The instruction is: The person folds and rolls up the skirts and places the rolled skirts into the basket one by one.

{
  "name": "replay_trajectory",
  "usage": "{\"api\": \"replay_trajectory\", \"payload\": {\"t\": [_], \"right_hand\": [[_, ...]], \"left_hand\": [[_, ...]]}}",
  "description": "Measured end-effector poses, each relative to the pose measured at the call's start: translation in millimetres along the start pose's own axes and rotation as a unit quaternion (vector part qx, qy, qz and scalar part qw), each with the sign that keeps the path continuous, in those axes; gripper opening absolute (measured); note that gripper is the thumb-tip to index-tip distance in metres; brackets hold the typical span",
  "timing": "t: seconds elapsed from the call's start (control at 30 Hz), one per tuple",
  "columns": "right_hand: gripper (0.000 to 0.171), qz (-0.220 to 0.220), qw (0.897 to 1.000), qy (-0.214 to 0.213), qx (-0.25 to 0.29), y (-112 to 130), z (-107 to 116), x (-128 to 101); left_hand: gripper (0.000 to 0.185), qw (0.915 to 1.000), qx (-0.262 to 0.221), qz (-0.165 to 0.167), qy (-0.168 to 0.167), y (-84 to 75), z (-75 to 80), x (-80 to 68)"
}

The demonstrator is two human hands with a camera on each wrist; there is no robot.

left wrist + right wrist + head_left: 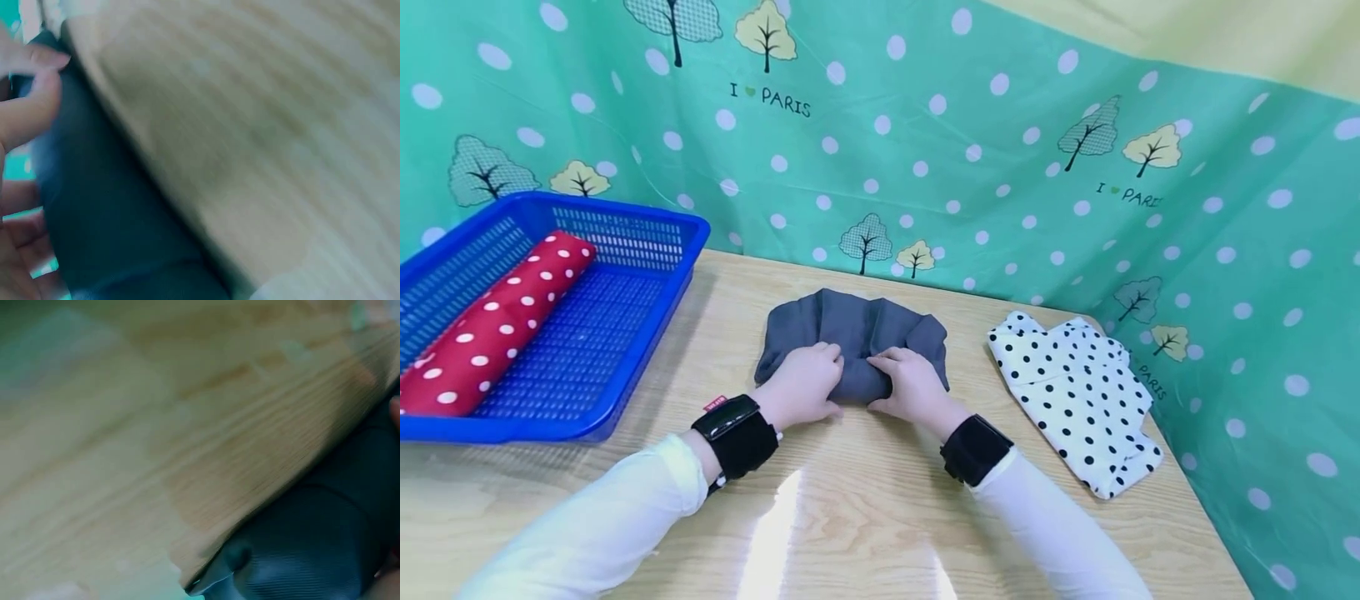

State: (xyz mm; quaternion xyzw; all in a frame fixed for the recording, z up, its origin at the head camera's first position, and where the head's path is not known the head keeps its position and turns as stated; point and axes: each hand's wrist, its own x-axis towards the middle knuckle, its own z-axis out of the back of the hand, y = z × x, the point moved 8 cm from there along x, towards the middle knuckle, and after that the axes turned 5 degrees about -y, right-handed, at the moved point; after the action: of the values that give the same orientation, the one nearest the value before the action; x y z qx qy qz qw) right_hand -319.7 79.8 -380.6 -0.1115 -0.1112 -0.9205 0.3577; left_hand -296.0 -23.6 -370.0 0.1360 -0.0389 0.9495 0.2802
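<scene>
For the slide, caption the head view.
Both hands grip a grey cloth on a wooden table.

A staged tabletop set: wooden table (850,508) walled by a printed backdrop sheet (970,142).

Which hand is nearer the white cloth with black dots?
Right. The right hand grips the grey cloth on the side toward the dotted cloth; the left hand is farther away.

Three cloths are counted: one grey cloth (857,333), one red dotted roll (493,321), one white dotted cloth (1075,392). One blue basket (647,283) and two hands are seen.
</scene>
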Motion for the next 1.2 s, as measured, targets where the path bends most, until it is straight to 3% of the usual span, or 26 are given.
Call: {"api": "replay_trajectory", "payload": {"t": [0.07,0.23,0.47,0.63,0.9,1.03,1.2], "right_hand": [[0.064,-0.008,1.000,0.013,0.021,-3,-3,0],[0.057,-0.032,0.994,0.048,0.095,-11,-9,-2],[0.045,-0.089,0.961,0.139,0.221,-29,-23,-10],[0.041,-0.120,0.945,0.185,0.242,-32,-26,-10],[0.043,-0.148,0.934,0.207,0.250,-34,-26,-10],[0.047,-0.137,0.943,0.198,0.231,-29,-21,-11],[0.047,-0.063,0.984,0.107,0.127,-8,1,-14]], "left_hand": [[0.061,0.9998,-0.003,-0.002,0.018,-1.2,-4.8,-0.7],[0.039,0.9981,-0.048,0.009,0.037,3.8,-13.0,0.1],[0.025,0.9807,-0.176,0.000,0.085,4.4,-16.1,-1.5],[0.028,0.9719,-0.210,0.015,0.105,4.5,-15.0,-3.9],[0.032,0.9610,-0.233,0.034,0.145,11.3,-22.3,0.1],[0.034,0.9557,-0.241,0.040,0.163,16.1,-28.2,4.0],[0.040,0.9500,-0.249,0.051,0.181,21.3,-35.1,7.1]]}}
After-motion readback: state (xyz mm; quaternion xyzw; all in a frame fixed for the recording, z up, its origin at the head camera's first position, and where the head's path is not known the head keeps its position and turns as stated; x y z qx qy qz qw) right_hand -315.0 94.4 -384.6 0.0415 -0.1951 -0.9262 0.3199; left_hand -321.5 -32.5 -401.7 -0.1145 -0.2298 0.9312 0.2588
